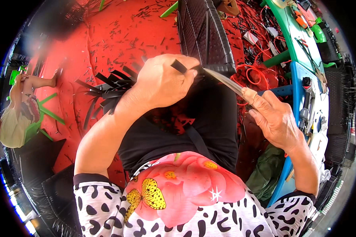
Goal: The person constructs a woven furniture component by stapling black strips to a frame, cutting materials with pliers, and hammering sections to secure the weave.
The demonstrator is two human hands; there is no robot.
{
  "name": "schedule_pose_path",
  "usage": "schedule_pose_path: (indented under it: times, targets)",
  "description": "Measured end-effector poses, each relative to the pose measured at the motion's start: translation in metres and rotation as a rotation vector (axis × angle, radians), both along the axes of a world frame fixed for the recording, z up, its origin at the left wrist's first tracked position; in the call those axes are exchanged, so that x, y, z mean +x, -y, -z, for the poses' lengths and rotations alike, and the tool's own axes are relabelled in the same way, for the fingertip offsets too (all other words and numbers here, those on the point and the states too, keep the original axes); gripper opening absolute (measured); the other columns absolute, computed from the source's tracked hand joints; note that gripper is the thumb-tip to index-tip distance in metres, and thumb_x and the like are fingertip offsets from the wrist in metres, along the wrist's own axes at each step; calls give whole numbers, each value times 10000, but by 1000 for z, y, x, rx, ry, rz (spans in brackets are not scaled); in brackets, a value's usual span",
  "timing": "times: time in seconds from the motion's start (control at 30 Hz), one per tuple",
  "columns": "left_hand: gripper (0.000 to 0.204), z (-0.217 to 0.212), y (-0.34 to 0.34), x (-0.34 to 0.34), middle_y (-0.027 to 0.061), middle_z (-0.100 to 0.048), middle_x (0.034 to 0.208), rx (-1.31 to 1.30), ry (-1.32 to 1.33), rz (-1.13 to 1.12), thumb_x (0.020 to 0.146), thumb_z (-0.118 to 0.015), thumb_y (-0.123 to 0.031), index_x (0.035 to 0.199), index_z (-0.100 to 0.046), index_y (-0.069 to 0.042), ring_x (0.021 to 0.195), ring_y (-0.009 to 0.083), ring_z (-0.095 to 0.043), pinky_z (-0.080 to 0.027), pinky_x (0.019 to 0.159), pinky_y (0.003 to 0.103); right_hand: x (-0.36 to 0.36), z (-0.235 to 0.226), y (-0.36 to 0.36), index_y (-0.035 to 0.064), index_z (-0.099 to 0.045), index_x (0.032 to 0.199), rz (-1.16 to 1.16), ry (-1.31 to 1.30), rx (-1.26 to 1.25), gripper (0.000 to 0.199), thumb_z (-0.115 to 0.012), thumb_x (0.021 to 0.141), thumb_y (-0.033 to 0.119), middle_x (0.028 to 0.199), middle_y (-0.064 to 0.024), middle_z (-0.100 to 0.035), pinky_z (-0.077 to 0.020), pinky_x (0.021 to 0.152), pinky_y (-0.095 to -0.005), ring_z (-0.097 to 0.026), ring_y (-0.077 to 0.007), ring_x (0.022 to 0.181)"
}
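Observation:
My left hand [162, 81] is closed around a flat black strip [178, 66] that sticks up between thumb and fingers. Behind it lies a black woven panel [201, 33], stretching away from my lap. My right hand [275, 118] grips a knife, and its long metal blade [223, 81] points left toward the strip's end, close to the left hand. A fan of loose black strips [106, 93] spreads out to the left of my left wrist, over the red floor.
Red floor [118, 35] strewn with black offcuts. A blue table [296, 79] with tools stands on the right, a green table [292, 31] beyond it. Red cable coils [255, 75] lie nearby. Another person [21, 106] sits on a green chair at far left.

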State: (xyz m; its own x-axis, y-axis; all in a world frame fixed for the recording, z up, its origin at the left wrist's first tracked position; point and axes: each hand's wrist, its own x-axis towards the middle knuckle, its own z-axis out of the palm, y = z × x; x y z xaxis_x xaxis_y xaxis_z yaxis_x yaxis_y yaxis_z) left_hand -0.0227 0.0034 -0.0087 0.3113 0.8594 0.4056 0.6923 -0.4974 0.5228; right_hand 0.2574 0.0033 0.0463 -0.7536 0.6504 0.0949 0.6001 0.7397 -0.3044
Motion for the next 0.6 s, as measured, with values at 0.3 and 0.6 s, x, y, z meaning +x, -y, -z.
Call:
schedule_pose_path:
  times: [0.3,0.6]
  targets:
    - [244,-6,6,7,129,-510,615,-17,-218,-100,857,-602,-182,720,-456,-43,593,353,-534,-402,517,440,-16,-42,-15,67,-546,1282,-102,269,24,527,-641,774,-39,717,-120,-464,-422,481,-379,-516,-279,546]
    - [240,1,6,5,128,-515,618,-11,-160,-102,859,-595,-191,720,-474,-38,593,350,-534,-398,518,434,3,48,-3,141,-498,1341,-14,-154,89,567,-663,805,67,695,-78,-419,-424,422,-376,-491,-250,474]
